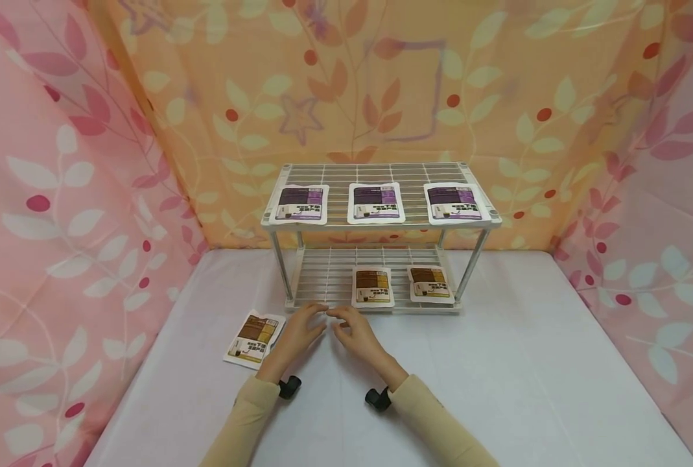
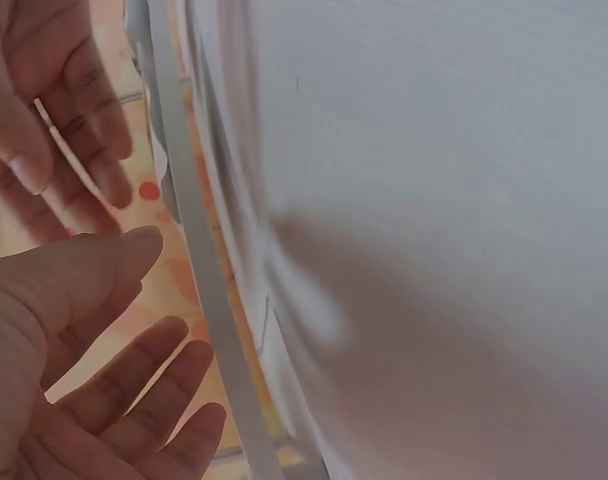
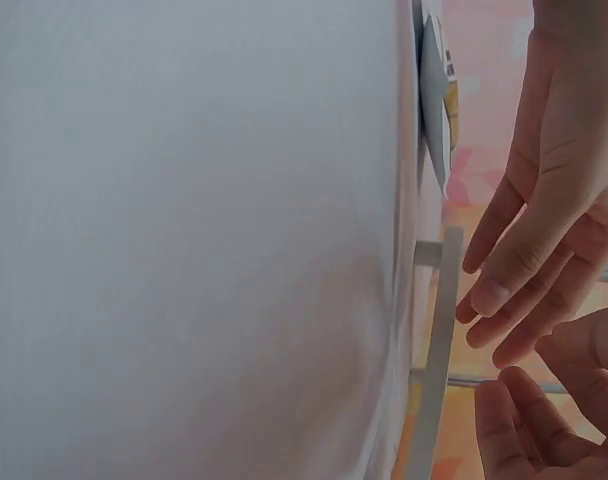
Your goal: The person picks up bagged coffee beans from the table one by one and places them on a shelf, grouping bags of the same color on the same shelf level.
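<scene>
My left hand (image 1: 299,334) and right hand (image 1: 359,334) face each other in front of the lower shelf's front edge. Fingers of both are loosely bent, and neither holds anything. Their fingertips come close together; the wrist views show the left hand (image 2: 94,370) beside the right hand (image 3: 559,410). Left of my left hand, a brown-and-yellow packet (image 1: 254,338) lies on the table, its edge partly behind the wrist. Two similar packets rest on the lower shelf, one at the middle (image 1: 373,287) and another packet (image 1: 430,284) to the right.
A white two-tier wire rack (image 1: 323,275) stands at the back of the white-covered table (image 1: 527,363). Three purple packets lie along its top shelf: left (image 1: 299,204), a middle packet (image 1: 375,203) and a right packet (image 1: 456,203). Patterned curtains (image 1: 346,78) enclose the back and sides.
</scene>
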The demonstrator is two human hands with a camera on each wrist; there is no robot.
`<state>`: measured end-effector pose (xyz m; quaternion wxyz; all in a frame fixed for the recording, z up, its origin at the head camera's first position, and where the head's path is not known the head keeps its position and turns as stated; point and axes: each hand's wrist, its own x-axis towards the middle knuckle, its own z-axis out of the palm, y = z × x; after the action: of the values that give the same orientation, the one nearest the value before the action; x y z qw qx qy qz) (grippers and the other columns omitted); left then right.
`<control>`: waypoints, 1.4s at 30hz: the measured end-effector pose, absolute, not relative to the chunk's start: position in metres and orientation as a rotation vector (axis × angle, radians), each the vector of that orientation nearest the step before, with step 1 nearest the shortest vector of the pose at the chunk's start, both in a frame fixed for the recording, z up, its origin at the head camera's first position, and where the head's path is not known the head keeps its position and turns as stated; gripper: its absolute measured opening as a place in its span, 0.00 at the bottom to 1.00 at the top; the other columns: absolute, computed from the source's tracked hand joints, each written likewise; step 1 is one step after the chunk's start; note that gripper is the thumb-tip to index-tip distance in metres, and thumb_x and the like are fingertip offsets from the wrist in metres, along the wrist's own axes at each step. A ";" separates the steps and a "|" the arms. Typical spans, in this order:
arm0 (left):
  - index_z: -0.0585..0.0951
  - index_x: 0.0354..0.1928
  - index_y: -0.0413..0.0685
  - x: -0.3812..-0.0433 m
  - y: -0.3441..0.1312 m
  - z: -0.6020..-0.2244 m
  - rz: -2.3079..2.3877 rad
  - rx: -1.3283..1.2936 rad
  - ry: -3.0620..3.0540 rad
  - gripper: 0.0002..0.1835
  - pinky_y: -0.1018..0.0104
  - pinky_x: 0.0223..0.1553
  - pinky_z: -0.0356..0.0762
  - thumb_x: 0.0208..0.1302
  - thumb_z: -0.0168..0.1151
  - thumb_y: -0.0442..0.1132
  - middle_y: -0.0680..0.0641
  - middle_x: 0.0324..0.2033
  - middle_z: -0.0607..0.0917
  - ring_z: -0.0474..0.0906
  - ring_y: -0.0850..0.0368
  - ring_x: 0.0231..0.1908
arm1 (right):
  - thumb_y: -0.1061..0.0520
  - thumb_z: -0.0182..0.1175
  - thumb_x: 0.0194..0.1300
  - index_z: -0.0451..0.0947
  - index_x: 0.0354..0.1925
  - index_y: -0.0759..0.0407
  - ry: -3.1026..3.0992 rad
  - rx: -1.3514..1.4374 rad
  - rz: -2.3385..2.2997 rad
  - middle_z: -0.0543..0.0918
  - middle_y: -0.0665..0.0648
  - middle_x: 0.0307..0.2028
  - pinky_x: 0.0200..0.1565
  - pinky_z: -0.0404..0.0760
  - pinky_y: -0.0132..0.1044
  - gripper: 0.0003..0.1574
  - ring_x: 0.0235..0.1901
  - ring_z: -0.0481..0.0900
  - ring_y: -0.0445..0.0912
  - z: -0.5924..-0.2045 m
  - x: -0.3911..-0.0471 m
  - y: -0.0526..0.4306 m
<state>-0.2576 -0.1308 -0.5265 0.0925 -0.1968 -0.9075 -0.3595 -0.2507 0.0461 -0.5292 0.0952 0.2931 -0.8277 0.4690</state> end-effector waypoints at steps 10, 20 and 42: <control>0.78 0.51 0.45 -0.249 -0.150 -0.526 -1.025 -0.569 -2.678 0.20 0.51 0.53 0.73 0.55 0.66 0.33 0.43 0.52 0.79 0.74 0.45 0.54 | 0.64 0.54 0.63 0.74 0.53 0.67 -2.579 0.906 1.424 0.75 0.64 0.50 0.46 0.81 0.38 0.19 0.49 0.76 0.56 -0.537 -0.244 0.033; 0.79 0.50 0.42 -0.243 -0.175 -0.522 -0.997 -0.536 -2.649 0.19 0.49 0.51 0.74 0.53 0.67 0.32 0.43 0.48 0.79 0.75 0.44 0.51 | 0.64 0.56 0.63 0.74 0.54 0.67 -2.647 0.978 1.491 0.77 0.64 0.49 0.48 0.79 0.34 0.20 0.47 0.78 0.54 -0.540 -0.238 0.015; 0.72 0.59 0.39 -0.237 -0.237 -0.508 -0.901 -0.200 -2.925 0.28 0.34 0.53 0.64 0.58 0.65 0.43 0.31 0.58 0.70 0.62 0.28 0.57 | 0.59 0.55 0.65 0.68 0.60 0.67 -2.760 0.861 1.856 0.78 0.63 0.52 0.50 0.76 0.34 0.26 0.50 0.77 0.53 -0.545 -0.237 -0.024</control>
<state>-0.2375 -0.2371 -0.5081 0.0372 -0.0651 -0.9530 -0.2936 -0.2375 -0.0237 -0.5455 -0.1465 0.2479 -0.7946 0.5344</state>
